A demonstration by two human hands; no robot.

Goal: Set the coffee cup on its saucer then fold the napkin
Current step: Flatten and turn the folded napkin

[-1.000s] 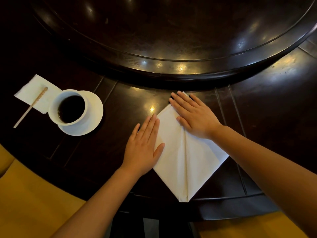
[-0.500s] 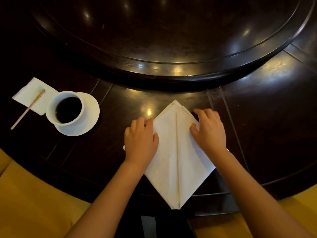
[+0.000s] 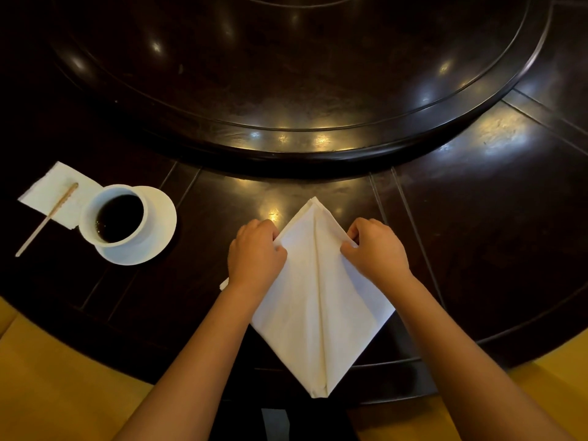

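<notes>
Pinching the napkin point(image 3: 321, 300) for its next fold

Left hand point(image 3: 256, 257) and right hand point(image 3: 375, 249) each grip 1 side edge; I'd move both evenly about the centre crease.

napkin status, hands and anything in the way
Left hand and right hand both pinching napkin edges. Cup on saucer. Nothing in the way.

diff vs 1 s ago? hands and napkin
Both hands went from lying flat on the napkin to curled. The left hand now pinches its left edge and the right hand its right edge, near the top corner. The right hand drew back from the tip. The napkin keeps its kite shape. Cup, saucer and stir stick are unchanged.
</notes>
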